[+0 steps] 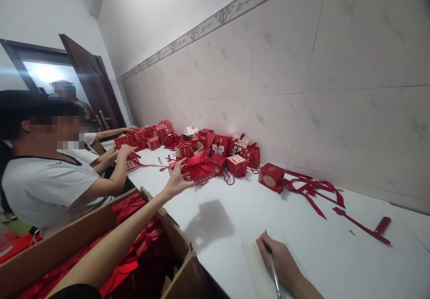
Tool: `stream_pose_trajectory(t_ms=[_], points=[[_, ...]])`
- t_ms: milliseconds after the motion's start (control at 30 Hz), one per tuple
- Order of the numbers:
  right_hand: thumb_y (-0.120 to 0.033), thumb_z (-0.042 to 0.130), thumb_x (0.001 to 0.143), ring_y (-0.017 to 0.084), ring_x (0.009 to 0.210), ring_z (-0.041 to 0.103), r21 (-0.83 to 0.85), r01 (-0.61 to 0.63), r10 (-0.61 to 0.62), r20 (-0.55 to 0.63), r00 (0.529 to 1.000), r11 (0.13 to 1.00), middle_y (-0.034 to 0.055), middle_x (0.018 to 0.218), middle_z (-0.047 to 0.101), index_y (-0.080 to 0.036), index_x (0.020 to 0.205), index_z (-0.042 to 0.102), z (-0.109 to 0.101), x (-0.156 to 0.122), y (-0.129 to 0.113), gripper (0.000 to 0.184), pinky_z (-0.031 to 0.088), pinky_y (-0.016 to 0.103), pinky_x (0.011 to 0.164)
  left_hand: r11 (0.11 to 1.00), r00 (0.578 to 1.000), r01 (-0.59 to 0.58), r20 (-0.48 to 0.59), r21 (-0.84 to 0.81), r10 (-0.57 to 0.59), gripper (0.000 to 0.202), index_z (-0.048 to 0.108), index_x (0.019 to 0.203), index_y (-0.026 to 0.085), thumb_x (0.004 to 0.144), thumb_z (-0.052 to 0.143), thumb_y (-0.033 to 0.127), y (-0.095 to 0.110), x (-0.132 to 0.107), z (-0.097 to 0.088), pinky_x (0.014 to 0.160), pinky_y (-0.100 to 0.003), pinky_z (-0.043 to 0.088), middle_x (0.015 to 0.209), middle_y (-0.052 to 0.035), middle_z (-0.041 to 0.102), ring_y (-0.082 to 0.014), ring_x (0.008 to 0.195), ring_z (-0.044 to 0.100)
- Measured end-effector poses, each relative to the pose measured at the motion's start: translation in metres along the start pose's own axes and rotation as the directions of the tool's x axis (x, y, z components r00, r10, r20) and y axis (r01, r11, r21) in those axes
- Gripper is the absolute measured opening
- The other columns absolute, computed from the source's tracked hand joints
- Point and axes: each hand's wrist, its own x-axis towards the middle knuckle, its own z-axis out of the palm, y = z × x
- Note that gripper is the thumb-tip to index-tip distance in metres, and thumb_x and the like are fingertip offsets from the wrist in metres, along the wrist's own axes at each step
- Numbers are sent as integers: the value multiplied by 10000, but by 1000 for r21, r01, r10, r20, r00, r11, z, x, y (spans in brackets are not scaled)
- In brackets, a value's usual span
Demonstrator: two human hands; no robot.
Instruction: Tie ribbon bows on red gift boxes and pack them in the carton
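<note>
My left hand [177, 181] reaches far forward over the white table [235, 245] and grips a red gift box with a ribbon bow [199, 166], held among other red boxes. My right hand [280, 263] rests low on the table near the front edge, fingers closed round a thin pen [273, 267] over a pale sheet of paper [257, 267]. A single red box with a gold round label [271, 176] stands to the right of the cluster.
Several red gift boxes [218, 149] crowd the tiled wall. Loose red ribbons [316, 189] lie at right. An open cardboard carton [174, 240] with red ribbons stands at left. Another person in a white shirt [50, 187] handles boxes further left; a dark door [90, 84] is behind.
</note>
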Motion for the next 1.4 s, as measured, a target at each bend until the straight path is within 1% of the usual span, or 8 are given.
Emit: stream_pose_trajectory(t_ms=[233,400,467,533,700,767,1067,1400], points=[[-97,362,875,199,722,552,-507,72,14,163,986,859,93,786,560,-161,1017,554,-30,9,-3,248,406,236,526,988,900,20,434,-153,49,801,266,1237,229,568,705,266,78,-68,57,868,-346,493,1285,-109,327,-228,1149,441],[12,392,810,215,756,547,-709,-52,286,215,934,703,109,864,540,-222,1303,397,-68,18,-17,546,379,232,507,982,663,120,724,149,-191,907,338,1256,159,461,754,290,83,-90,74,897,-391,443,1254,-151,400,-309,1110,481],[-49,414,848,218,794,557,-655,-125,307,171,936,745,119,911,548,-161,1258,438,-86,27,-25,426,395,247,549,956,555,111,781,272,-287,1059,288,1314,159,387,782,294,88,-86,69,968,-385,373,1340,-167,332,-348,1206,388],[-152,421,893,214,832,563,-523,-175,287,140,948,834,109,962,559,-140,1143,511,-99,41,-33,265,414,268,618,945,514,94,798,314,-316,1110,236,1348,175,400,782,366,97,-74,63,1007,-356,321,1407,-148,248,-336,1277,290],[-227,444,891,214,914,546,-82,-196,204,99,974,977,90,978,583,-137,998,568,-88,80,-48,188,400,345,829,981,756,-35,647,192,-100,371,553,1012,155,767,516,432,115,-54,76,900,-332,395,1113,-97,513,-224,1002,526],[-227,468,871,219,971,530,63,-210,203,101,974,976,110,1034,576,-120,1037,559,-72,88,-50,217,381,361,888,984,805,-110,593,141,5,216,578,807,153,791,506,356,113,-59,90,855,-329,414,952,-74,548,-194,884,546],[-278,489,850,167,881,584,302,-342,300,180,937,890,71,930,636,-116,1097,544,-34,93,-28,300,454,295,799,991,835,-91,550,95,24,99,540,742,180,767,567,272,83,-83,109,771,-313,435,867,-35,530,-179,849,508],[-229,510,789,161,756,582,392,-371,288,255,923,842,45,812,632,-125,809,605,-40,92,-15,142,470,278,699,980,802,-188,585,59,118,81,561,777,172,791,520,240,86,-82,112,808,-327,416,886,-50,535,-184,863,479]])
